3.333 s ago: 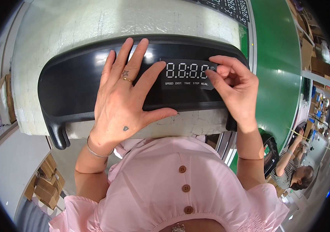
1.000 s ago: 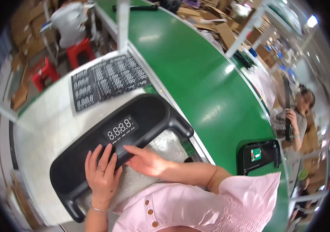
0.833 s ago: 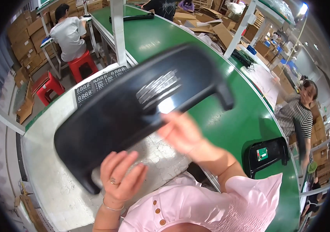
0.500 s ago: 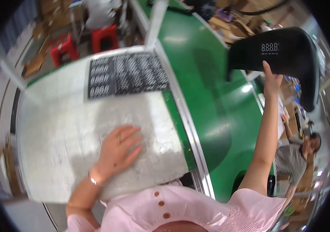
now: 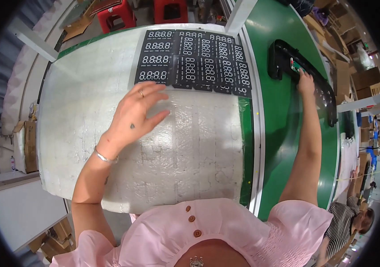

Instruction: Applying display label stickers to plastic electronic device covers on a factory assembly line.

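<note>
A pale table (image 5: 78, 111) is bearing black display sheets (image 5: 199, 66); beside it a green surface (image 5: 265, 22) is carrying the black housing (image 5: 321, 84) at the person's right, its long axis running from far left to near right. The left hand (image 5: 136, 115) is hovering well apart, its grip spreading wide. The right hand (image 5: 306, 84), far nearer, is overlapping the housing's near side by a small circuit board (image 5: 294, 64); whether its grip is closing, one cannot tell.
</note>
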Motion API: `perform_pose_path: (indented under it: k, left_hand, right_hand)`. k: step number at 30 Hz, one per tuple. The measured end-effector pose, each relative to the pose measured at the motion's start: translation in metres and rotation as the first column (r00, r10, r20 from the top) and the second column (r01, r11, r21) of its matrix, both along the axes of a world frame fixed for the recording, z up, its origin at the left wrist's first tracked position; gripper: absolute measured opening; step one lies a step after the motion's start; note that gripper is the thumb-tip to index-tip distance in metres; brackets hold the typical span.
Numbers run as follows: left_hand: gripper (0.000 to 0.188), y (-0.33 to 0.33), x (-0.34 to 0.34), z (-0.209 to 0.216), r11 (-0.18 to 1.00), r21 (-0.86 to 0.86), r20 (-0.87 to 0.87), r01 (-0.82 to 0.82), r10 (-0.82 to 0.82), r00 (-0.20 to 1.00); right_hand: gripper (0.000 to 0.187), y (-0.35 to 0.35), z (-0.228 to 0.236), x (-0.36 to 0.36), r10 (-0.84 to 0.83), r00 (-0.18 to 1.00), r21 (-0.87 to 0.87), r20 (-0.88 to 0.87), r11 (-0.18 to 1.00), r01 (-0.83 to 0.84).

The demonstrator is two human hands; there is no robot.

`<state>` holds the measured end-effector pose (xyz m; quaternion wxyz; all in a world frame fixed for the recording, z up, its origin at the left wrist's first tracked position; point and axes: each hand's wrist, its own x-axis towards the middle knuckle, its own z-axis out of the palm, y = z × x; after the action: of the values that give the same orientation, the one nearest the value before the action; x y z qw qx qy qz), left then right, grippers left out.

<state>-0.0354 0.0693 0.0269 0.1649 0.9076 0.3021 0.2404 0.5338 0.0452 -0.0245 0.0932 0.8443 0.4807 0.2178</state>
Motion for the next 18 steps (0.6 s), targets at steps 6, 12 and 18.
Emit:
perform_pose_path:
  k: [6, 12, 18]
  left_hand:
    - [0.047, 0.053, 0.038, -0.022, 0.994, 0.029, -0.075, -0.102, 0.104, 0.992]
    - [0.074, 0.072, 0.055, -0.063, 0.970, 0.054, -0.078, -0.237, 0.241, 0.967]
    - [0.070, 0.063, 0.052, -0.068, 0.962, 0.071, -0.025, -0.264, 0.267, 0.963]
  right_hand:
    - [0.046, 0.037, 0.038, -0.155, 0.686, 0.564, 0.409, -0.460, 0.727, -0.551]
    - [0.083, 0.076, 0.034, -0.247, 0.703, 0.434, 0.147, -0.564, 0.602, -0.785]
    - [0.053, 0.087, 0.057, -0.258, 0.421, 0.571, -0.129, -0.705, 0.715, -0.687]
